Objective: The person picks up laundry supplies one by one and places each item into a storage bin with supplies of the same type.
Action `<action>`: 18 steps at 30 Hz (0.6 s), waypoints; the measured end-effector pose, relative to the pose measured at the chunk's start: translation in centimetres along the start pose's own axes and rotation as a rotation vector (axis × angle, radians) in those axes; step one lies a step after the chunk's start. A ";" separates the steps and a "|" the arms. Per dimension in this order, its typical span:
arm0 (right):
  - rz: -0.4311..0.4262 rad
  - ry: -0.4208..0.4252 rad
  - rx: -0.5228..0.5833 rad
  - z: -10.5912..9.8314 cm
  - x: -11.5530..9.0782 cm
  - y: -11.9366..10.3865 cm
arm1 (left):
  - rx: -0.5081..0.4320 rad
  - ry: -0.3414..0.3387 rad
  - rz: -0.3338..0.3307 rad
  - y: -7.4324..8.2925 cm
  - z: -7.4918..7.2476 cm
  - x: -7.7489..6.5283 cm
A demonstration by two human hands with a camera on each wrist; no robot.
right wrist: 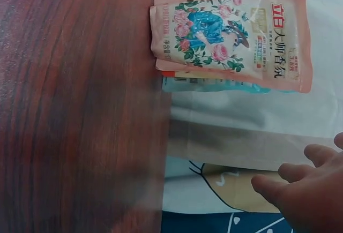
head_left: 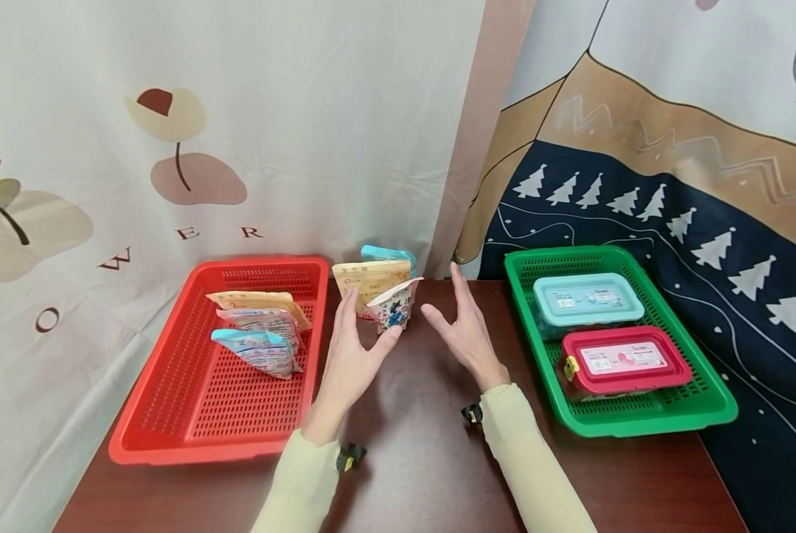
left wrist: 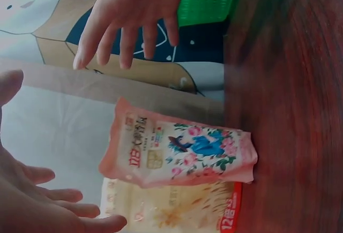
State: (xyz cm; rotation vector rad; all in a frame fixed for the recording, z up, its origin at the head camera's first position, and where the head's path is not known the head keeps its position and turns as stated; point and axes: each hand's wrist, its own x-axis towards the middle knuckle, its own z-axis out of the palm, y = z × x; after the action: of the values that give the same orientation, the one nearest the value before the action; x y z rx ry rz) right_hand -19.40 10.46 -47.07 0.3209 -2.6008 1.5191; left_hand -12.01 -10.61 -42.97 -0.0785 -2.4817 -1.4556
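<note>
A pink pouch with a floral print [head_left: 394,305] stands upright at the back of the table. Behind it are a yellow pouch [head_left: 371,277] and a light blue pouch [head_left: 391,254]. My left hand [head_left: 354,359] is just left of the pink pouch in the head view, its fingers spread and holding nothing. On the other side, my right hand [head_left: 467,333] hovers with fingers extended, apart from the pouches. The left wrist view shows the pink pouch [left wrist: 182,147] with a gap between it and both hands. In the right wrist view the pink pouch [right wrist: 230,35] overlaps the other two.
To the left, a red basket [head_left: 151,414] holds several pouches [head_left: 258,333]. At right, a green basket [head_left: 644,426] contains a box with a light blue lid [head_left: 587,300] and another with a red lid [head_left: 627,359]. A printed curtain [head_left: 344,133] hangs behind the brown table [head_left: 417,459].
</note>
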 end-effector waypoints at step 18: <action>0.010 -0.046 -0.009 2.0 2.2 0.2 | -0.012 0.093 -0.069 -1.8 2.1 2.3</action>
State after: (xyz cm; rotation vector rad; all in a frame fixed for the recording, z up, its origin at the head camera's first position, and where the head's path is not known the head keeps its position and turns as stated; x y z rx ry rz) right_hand -21.60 8.55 -47.78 0.3463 -2.6470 1.5209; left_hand -14.96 -9.88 -44.87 0.0712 -2.4233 -1.4664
